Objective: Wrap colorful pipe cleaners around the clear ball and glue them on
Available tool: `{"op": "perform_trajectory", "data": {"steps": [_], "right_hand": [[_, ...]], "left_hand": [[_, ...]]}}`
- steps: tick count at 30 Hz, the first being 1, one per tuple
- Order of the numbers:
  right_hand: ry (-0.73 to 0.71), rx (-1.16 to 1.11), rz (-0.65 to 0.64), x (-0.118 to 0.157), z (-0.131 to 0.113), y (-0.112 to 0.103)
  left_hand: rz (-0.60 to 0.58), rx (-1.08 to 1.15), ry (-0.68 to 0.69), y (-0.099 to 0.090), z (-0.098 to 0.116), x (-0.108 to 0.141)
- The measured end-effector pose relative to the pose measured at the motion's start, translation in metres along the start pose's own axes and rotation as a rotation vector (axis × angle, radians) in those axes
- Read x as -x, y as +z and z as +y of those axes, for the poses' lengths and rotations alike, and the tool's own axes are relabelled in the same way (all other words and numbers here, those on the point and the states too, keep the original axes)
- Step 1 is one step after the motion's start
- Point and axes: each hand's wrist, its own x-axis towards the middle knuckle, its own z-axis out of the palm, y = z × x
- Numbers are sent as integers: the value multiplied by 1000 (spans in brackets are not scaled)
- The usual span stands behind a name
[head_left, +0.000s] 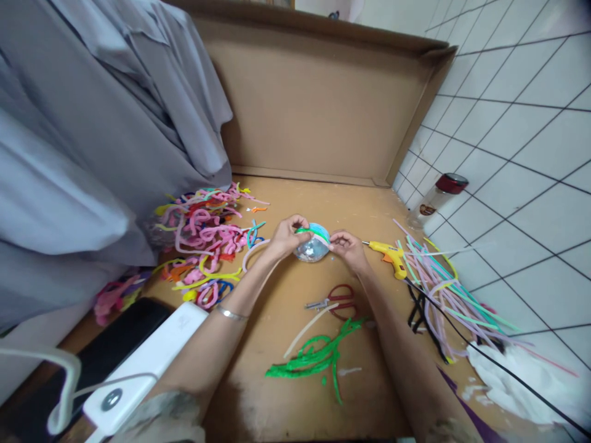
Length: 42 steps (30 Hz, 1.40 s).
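Fingers of L hand (287, 237) grip clear bowl (312, 251); those of R hand (349, 247) pinch green-and-pale band (319, 236) at bowl's R edge; band could slip b/c bowl's curved wall looks slick; glue gun (386, 251), R of bowl, points twd R hand, poss. burn if hot.

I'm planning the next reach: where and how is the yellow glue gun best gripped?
By its yellow handle, probably coming from the near side with the right hand. The gun lies flat, handle angled toward the wearer. Its metal nozzle points left, near that hand, and may be hot. Mind the black cord at the handle's end.
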Motion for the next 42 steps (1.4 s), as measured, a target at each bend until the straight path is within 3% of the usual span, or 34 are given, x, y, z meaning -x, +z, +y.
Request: {"op": "perform_trajectory", "data": {"steps": [4,7,10,15,23,35,42], "right_hand": [[10,15,-14,2,-14,-5],[-99,30,56,2,-28,-4],[-144,120,36,1,-35,6],[-87,134,-36,-2,-26,20],[49,58,-144,-16,-31,10],[122,-39,-136,-7,-28,-8],[121,-41,-114,-9,-24,-11]], "left_hand": [[0,7,-35,2,5,1],[-2,-23,-50,3,7,3],[-15,-42,-34,6,9,4],[-46,-99,-5,9,9,5],[-52,-71,-13,14,6,4],[-181,277,-32,10,-8,-1],[-170,180,17,-5,-14,-5]]}}
